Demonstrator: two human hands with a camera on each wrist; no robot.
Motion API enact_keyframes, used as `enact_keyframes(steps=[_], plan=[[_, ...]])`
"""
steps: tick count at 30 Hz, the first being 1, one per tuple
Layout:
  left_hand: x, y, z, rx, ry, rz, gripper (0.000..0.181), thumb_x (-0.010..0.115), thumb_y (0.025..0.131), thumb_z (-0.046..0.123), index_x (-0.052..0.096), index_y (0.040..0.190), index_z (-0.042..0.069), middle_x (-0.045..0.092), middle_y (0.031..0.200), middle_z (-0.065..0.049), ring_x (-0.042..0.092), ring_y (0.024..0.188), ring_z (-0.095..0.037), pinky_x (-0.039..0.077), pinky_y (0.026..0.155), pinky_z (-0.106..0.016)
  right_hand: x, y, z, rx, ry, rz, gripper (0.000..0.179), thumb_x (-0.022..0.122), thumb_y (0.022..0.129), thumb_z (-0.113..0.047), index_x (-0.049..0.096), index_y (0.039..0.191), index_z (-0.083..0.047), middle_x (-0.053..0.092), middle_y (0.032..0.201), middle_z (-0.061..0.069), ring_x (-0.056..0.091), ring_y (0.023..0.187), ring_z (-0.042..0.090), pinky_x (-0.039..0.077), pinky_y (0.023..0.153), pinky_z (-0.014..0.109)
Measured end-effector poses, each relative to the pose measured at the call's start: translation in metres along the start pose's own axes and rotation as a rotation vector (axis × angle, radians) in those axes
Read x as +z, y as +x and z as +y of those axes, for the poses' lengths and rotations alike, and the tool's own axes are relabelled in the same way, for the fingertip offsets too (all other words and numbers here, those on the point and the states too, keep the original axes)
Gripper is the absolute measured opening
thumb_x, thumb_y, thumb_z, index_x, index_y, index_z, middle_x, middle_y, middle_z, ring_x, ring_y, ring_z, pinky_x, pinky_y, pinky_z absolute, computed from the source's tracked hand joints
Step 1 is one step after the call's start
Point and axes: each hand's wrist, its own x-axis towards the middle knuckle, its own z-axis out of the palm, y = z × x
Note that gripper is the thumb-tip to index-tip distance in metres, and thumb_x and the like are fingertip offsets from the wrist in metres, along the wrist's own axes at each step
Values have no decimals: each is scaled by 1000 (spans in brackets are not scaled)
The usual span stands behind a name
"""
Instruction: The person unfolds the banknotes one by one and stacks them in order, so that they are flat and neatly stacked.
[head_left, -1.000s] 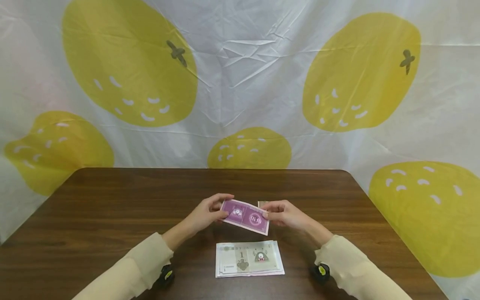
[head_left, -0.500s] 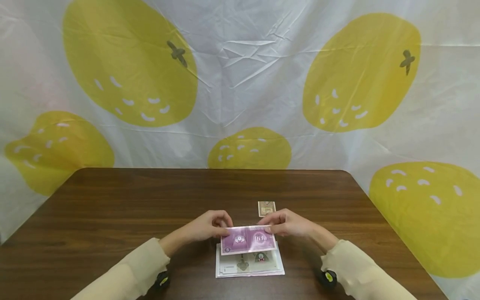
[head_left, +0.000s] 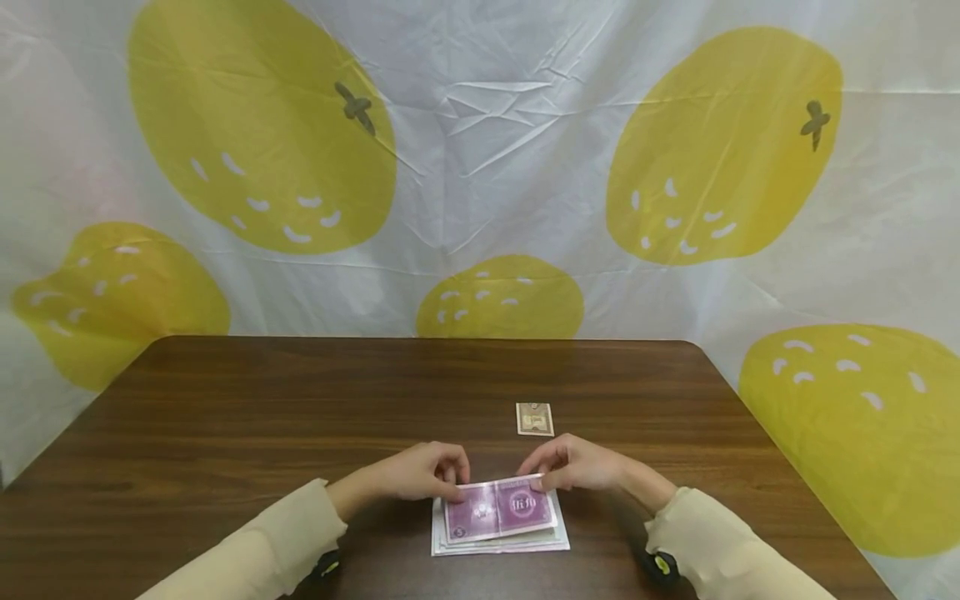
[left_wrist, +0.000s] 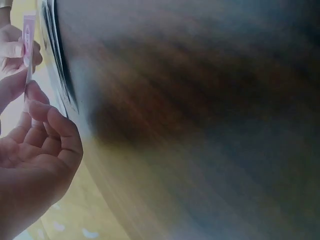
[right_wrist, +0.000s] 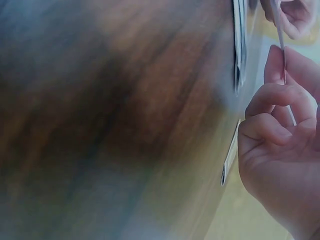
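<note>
A purple banknote [head_left: 498,510], creased down its middle, lies between both hands in the head view. My left hand [head_left: 420,473] pinches its upper left corner between thumb and fingers. The upper right corner is pinched by my right hand [head_left: 577,463]. Directly under it is a stack of pale paper notes [head_left: 561,540], mostly covered. Both wrist views show the purple banknote [left_wrist: 28,37] edge-on and apart from the stack [right_wrist: 240,45] on the table, so it is held slightly above.
A small brown note [head_left: 534,419] lies flat on the dark wooden table [head_left: 300,392], beyond my right hand. Behind the table's far edge hangs a white cloth [head_left: 495,183] printed with yellow fruit.
Both hands have brought the purple banknote down and nearer, from beyond the stack to over it. It has turned from slanting to nearly level, and the small brown note has come into full view.
</note>
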Motion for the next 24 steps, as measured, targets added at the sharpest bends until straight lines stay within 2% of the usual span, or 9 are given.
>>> enact_keyframes(steps=[6, 12, 17, 24], plan=[[4, 1, -2, -7, 117, -10, 15, 68, 73, 7, 55, 81, 8, 48, 57, 10, 41, 51, -1, 33, 49, -17, 3, 0, 2, 1, -66, 8, 22, 62, 78, -3, 63, 98, 5, 58, 71, 4, 46, 57, 3, 35, 46, 16], [6, 1, -1, 32, 208, -4, 15, 68, 73, 10, 54, 79, 9, 45, 56, 11, 40, 51, 0, 32, 49, -16, 5, 1, 2, 7, -159, 21, 20, 65, 75, -4, 64, 93, 1, 55, 72, -2, 48, 65, 5, 38, 54, 18], [7, 0, 1, 36, 275, 2, 17, 68, 73, 13, 53, 78, 10, 43, 55, 12, 39, 50, 1, 32, 49, -16, 7, 1, 1, 32, -190, 32, 17, 66, 74, -4, 63, 90, -1, 52, 71, -4, 46, 64, 5, 37, 54, 18], [8, 0, 2, 36, 333, 18, 20, 70, 72, 16, 51, 77, 11, 42, 55, 11, 39, 49, 0, 32, 47, -18, 11, 2, -2, 71, -290, 52, 18, 65, 68, -1, 62, 85, -5, 50, 71, -5, 43, 58, 4, 35, 51, 17]])
